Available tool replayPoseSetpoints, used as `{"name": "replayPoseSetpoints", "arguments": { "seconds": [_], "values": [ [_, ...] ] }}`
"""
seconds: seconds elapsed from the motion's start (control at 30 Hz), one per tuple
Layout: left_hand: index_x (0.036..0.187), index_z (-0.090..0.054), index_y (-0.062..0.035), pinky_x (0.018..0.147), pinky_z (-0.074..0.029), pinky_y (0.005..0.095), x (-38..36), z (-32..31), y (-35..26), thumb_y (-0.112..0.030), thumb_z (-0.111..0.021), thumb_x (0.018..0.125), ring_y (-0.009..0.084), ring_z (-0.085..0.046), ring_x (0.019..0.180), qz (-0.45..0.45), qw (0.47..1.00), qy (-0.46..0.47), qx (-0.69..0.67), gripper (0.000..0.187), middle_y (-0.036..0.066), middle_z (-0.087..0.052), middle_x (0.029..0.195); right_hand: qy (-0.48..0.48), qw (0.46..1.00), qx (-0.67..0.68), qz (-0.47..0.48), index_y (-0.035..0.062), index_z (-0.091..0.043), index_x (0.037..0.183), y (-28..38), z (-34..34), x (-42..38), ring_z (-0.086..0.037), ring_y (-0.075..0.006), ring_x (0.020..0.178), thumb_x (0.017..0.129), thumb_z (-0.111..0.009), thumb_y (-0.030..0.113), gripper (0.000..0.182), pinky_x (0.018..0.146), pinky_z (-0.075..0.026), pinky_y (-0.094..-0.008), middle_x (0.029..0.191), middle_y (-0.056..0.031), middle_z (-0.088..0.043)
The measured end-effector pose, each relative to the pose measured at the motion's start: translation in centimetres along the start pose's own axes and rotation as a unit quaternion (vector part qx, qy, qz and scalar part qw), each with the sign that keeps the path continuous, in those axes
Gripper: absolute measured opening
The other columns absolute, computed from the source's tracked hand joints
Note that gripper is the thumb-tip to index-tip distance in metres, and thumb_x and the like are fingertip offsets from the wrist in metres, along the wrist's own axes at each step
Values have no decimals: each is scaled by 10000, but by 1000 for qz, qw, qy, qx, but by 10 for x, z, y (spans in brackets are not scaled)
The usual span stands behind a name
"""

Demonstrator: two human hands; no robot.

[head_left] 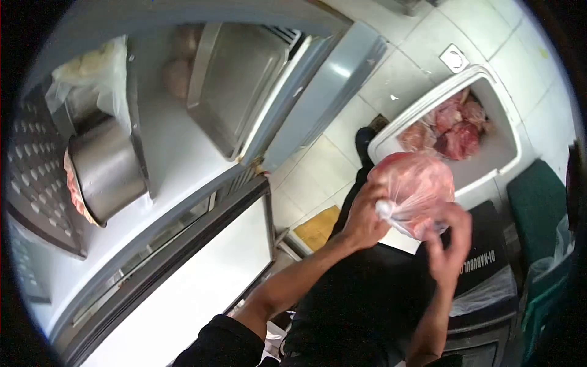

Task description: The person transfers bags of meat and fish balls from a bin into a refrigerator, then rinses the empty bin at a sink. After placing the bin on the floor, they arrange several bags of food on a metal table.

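Observation:
A clear plastic bag of raw meat (422, 177) hangs in front of my body, its neck twisted into a white knot. My left hand (365, 214) is closed on the bag beside that knot. At the bag's lower right is my right hand (451, 238), blurred by motion. Its thumb and fingers are curved and apart, with the fingertips right at the plastic. Beyond the bag stands a white cooler box (506, 110) with several bagged pieces of red meat (455, 128) inside.
On the left a fridge compartment holds a steel pot of meat (113, 171), a metal tray (235, 85) and a plastic bag (113, 79). A white-topped surface (195, 293) runs below it. Green chairs (538, 208) and a black box (483, 244) are at right, over tiled floor (330, 159).

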State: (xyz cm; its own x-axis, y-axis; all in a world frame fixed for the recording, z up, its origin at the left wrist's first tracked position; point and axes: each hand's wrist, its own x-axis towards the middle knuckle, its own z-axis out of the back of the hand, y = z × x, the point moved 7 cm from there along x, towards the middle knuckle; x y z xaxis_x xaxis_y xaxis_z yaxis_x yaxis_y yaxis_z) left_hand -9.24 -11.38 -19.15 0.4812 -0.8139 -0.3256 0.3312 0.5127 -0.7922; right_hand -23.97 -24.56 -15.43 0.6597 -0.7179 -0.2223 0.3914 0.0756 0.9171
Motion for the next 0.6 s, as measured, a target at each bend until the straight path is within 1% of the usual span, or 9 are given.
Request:
{"name": "replayPoseSetpoints", "arguments": {
  "seconds": [0.03,0.1,0.13,0.2,0.27,0.4,0.43,0.5,0.6],
  "values": [
    [883,-541,-17,750,-445,370,-11,12,-9,-112,-637,699,289,-552,834,1,1000,-3,8,228,127,-552,860,-49,999,0,-18,14,-557,1088,-15,12,-5,-528,-185,879,803,-604,105,303,773,-419,-285,1036,-78,-566],
    [933,-555,-37,741,-458,336,-37,38,10,-124,-640,748,216,-563,850,141,987,-60,-57,221,82,-575,927,-71,968,93,-224,12,-520,1146,-76,16,-28,-497,-117,891,862,-578,144,319,769,-393,-230,1042,-32,-537],
    [972,-552,-43,775,-472,349,-49,62,24,-131,-644,771,209,-574,890,182,958,-103,-199,238,72,-584,967,-81,953,110,-270,8,-507,1167,-91,12,-34,-482,-84,883,879,-570,154,329,757,-390,-212,991,-20,-527],
    [1051,-546,-55,843,-498,376,-74,109,51,-146,-652,816,195,-596,970,222,818,-229,-479,274,53,-602,1046,-38,952,105,-286,11,-514,1166,-113,-4,-49,-485,-94,857,871,-565,122,319,763,-403,-229,987,-32,-532],
    [1061,-517,-53,866,-491,380,-67,161,44,-117,-656,782,213,-586,963,197,792,-214,-538,318,87,-563,1087,14,949,102,-297,15,-532,1147,-120,-19,-63,-495,-99,777,863,-560,75,292,719,-429,-245,931,-34,-539],
    [1311,-427,-65,1047,-354,434,-24,252,23,-140,-609,734,236,-435,1240,136,793,-297,-515,609,67,-482,1309,37,958,65,-278,4,-550,1103,-111,-39,-66,-492,-80,694,850,-536,-12,255,639,-428,-222,828,-17,-536],
    [1333,-410,-46,1083,-292,462,-15,273,28,-134,-517,813,269,-391,1285,78,783,-282,-549,538,105,-456,1357,36,957,66,-279,4,-550,1103,-105,-43,-61,-492,-80,694,850,-536,-12,255,639,-428,-222,828,-17,-536],
    [1316,-422,-35,1076,-272,518,3,314,51,-156,-425,875,282,-394,1279,100,755,-364,-536,457,120,-442,1368,69,957,75,-270,0,-540,1100,-91,-52,-52,-489,-76,752,882,-548,67,228,681,-420,-216,851,-17,-530],
    [1313,-428,-45,1047,-251,558,38,371,84,-210,-440,899,294,-381,1268,161,732,-425,-508,445,124,-443,1359,79,965,32,-248,-17,-539,1090,-82,-66,-38,-492,-78,721,865,-532,25,229,659,-421,-216,823,-22,-528]
  ]
}}
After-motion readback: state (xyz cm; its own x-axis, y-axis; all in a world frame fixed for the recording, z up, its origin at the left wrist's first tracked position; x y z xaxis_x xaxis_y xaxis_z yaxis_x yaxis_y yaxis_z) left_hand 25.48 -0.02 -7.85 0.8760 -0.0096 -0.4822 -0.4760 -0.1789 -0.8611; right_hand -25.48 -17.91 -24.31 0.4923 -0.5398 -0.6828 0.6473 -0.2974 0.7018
